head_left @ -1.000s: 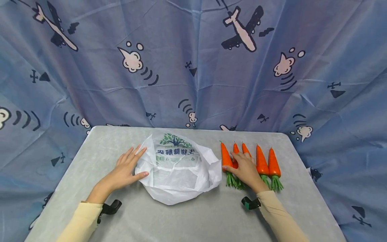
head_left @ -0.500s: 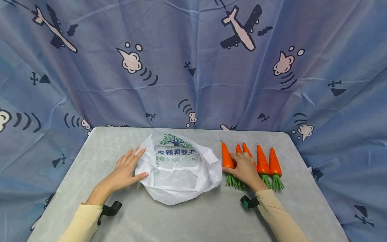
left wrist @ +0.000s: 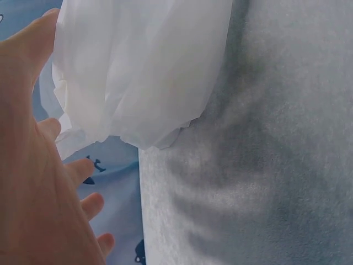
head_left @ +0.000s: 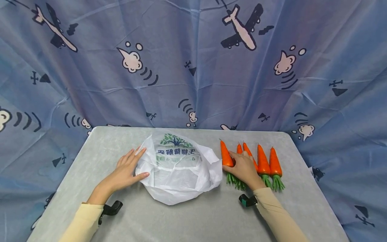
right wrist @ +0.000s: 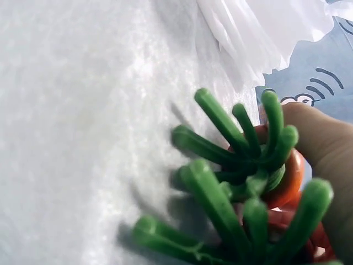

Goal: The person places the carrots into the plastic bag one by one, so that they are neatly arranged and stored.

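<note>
A white plastic bag [head_left: 176,195] with a green tree print stands with its mouth wide on the table. My left hand [head_left: 121,174] rests against the bag's left side, fingers spread and fairly straight. In the left wrist view, the hand [left wrist: 38,165] is beside the bag's wall [left wrist: 149,72]. To the bag's right, my right hand [head_left: 245,168] pinches the leftmost orange carrot [head_left: 226,155] between thumb and fingers near its leafy end. The right wrist view has green carrot stems [right wrist: 220,118] in front, with the thumb [right wrist: 309,127] behind them.
Several more carrots lie in a row to the right, including one carrot [head_left: 263,161] and the outermost carrot [head_left: 274,163]. All are on the grey table [head_left: 187,222]. A blue curtain [head_left: 169,97] printed with planes hangs behind the table.
My right hand has shifted slightly, closing on the leftmost carrot. That carrot's tip has tilted a little left and the neighbouring carrot has moved slightly right. My left hand and the bag stay put.
</note>
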`<control>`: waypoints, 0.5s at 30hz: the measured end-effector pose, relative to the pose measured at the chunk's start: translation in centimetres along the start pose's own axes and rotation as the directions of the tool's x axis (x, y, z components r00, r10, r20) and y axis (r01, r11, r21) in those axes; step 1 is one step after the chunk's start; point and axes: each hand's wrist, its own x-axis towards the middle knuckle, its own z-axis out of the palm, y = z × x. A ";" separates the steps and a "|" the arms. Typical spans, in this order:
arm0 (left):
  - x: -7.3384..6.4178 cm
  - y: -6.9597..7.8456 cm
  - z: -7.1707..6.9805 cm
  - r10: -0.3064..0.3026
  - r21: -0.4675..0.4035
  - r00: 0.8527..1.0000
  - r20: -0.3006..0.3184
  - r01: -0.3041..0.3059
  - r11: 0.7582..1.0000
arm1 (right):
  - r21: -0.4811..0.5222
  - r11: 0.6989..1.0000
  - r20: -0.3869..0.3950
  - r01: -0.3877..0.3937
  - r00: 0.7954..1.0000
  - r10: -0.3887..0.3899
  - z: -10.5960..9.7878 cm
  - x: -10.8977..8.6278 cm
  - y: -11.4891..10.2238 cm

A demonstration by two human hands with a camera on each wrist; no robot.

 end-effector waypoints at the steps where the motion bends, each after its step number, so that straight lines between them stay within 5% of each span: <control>1: 0.0 0.0 0.0 -0.004 -0.001 1.000 0.006 0.004 1.000 | -0.001 1.000 0.000 -0.006 1.000 0.006 0.0 0.0 -0.1; 15: 0.0 0.0 0.3 -0.038 -0.025 0.999 0.039 0.039 0.999 | -0.024 0.999 0.016 -0.035 0.999 0.036 0.1 0.4 -0.2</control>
